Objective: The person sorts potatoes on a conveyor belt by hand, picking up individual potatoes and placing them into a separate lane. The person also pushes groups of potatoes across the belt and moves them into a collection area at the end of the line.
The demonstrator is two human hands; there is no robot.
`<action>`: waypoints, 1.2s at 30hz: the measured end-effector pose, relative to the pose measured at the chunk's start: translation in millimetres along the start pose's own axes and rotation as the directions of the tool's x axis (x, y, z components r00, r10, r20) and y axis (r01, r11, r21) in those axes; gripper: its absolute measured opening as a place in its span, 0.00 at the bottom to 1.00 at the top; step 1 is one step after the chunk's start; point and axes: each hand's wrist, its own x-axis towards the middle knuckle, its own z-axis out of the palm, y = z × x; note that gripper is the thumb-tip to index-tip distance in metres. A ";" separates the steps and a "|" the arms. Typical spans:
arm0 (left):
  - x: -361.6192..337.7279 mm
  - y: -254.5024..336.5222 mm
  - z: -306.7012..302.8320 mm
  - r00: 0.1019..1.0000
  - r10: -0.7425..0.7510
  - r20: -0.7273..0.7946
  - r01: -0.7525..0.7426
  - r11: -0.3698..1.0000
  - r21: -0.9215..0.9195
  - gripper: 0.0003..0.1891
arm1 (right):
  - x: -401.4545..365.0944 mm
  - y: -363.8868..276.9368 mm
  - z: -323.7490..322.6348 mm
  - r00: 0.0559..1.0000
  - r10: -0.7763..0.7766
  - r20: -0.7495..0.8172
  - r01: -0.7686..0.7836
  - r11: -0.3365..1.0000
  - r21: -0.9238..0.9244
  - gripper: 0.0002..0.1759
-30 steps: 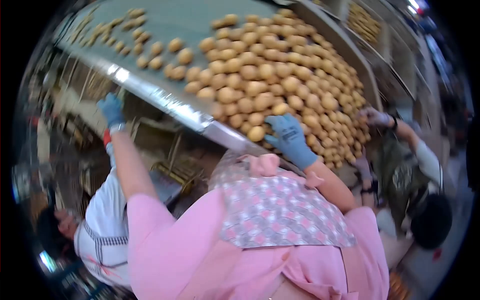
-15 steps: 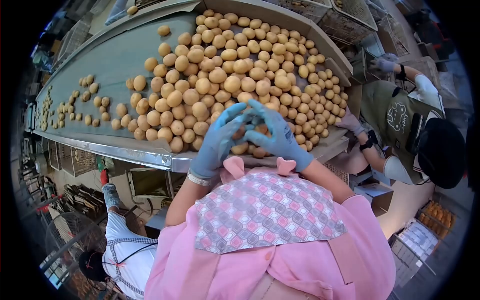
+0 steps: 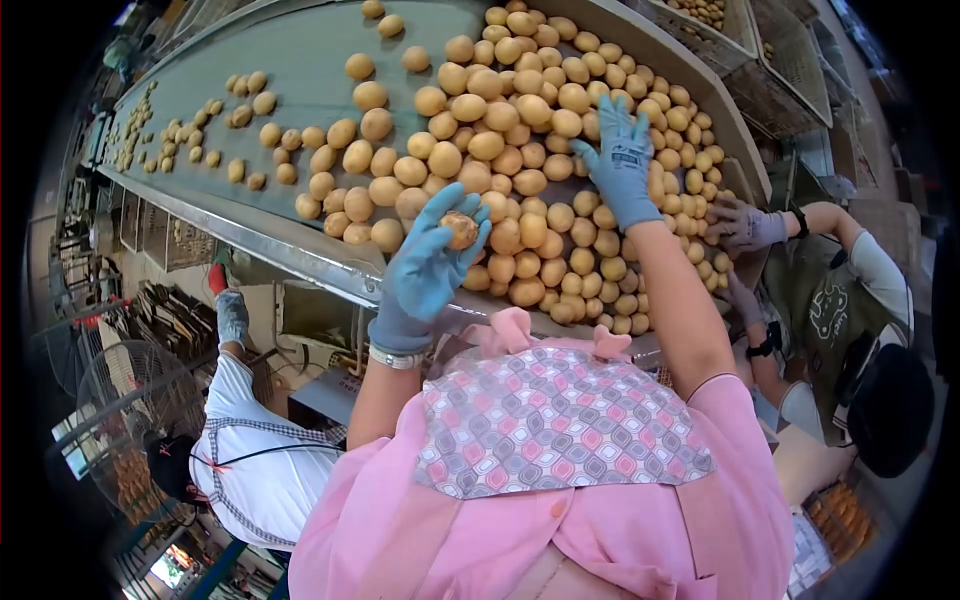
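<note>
In my blue-gloved left hand [image 3: 425,265] is a browned, blemished potato [image 3: 459,231], gripped between the fingers and thumb above the near edge of the pile. My right hand [image 3: 622,160], gloved in the same blue, reaches out palm down over the pile of round yellow-tan potatoes [image 3: 487,146]. Its fingers are stretched and touch the potatoes beneath; what lies under the palm is hidden. The pile rests on a green conveyor belt [image 3: 290,75], with looser potatoes strung out toward the left.
A metal rail [image 3: 255,252] runs along the near side of the belt, and a raised border [image 3: 700,85] bounds the pile's far right. Another person's gloved hand [image 3: 748,224] touches the right end of the pile. Crates [image 3: 760,80] stand beyond. Another person [image 3: 265,450] is at lower left.
My hands have moved apart from close together over the near edge. The left now holds up a blemished potato; the right has reached far right onto the pile. The view has shifted.
</note>
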 end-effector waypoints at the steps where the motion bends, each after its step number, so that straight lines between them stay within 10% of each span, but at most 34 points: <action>1: -7.2 3.3 3.9 0.999 0.036 -0.011 -0.036 0.999 0.015 0.30 | 4.4 -8.6 3.9 0.996 0.061 -0.067 -0.064 0.996 -0.057 0.41; 4: -32.8 25.9 -2.5 0.899 0.410 -0.151 -0.365 0.895 0.257 0.29 | -12.3 -58.2 -29.7 0.906 -0.406 0.120 0.311 0.831 0.462 0.37; 9: -66.7 89.3 -105.8 0.190 0.903 -0.385 -0.664 0.407 0.627 0.19 | -44.1 -75.5 -15.6 0.933 -0.344 0.106 0.272 0.867 0.417 0.28; 12: -105.6 96.6 -288.4 0.095 0.699 -0.709 -0.620 0.599 0.507 0.19 | -56.3 -75.4 -11.4 0.990 -0.100 0.104 0.021 0.813 0.581 0.27; 16: -156.3 94.6 -461.1 0.296 0.269 -0.917 -0.216 0.954 0.210 0.20 | -64.7 -63.5 -35.6 0.992 0.000 0.130 -0.078 0.794 0.603 0.25; 17: -164.8 103.3 -498.2 0.320 0.578 -0.751 0.019 0.789 0.615 0.21 | -66.4 -60.2 -42.7 0.983 0.005 0.182 -0.116 0.791 0.600 0.25; 20: -105.7 128.9 -333.1 0.059 0.835 -0.547 -0.237 0.544 0.805 0.24 | -83.8 -53.1 -62.8 0.987 -0.058 0.153 -0.032 0.849 0.527 0.26; 21: -88.7 137.5 -282.9 0.000 0.955 -0.298 -0.036 0.298 0.954 0.25 | -93.2 -52.3 -65.2 0.981 -0.133 0.142 0.044 0.862 0.505 0.28; 24: -47.2 151.1 -134.0 0.386 0.915 0.116 -0.076 -0.094 0.993 0.22 | -74.4 -87.2 -64.3 0.933 -0.340 0.116 0.246 0.840 0.484 0.29; 25: -32.1 156.3 -87.0 0.446 0.771 0.455 -0.019 -0.500 0.866 0.22 | -67.5 -103.7 -65.3 0.908 -0.404 0.111 0.308 0.823 0.478 0.30; 27: -3.5 159.3 -56.4 0.604 0.569 0.559 -0.148 -0.608 0.780 0.21 | -58.0 -126.8 -66.2 0.847 -0.522 0.101 0.426 0.781 0.457 0.31; 30: 13.2 151.9 -41.5 0.913 0.359 0.193 0.018 -0.509 0.861 0.25 | -10.4 -127.1 -30.2 0.858 -0.513 0.042 0.486 0.834 0.262 0.32; 36: 27.1 165.9 -68.8 0.940 0.256 0.225 -0.030 -0.594 0.804 0.29 | 32.5 -136.4 -47.7 0.966 -0.258 -0.033 0.257 0.927 0.273 0.34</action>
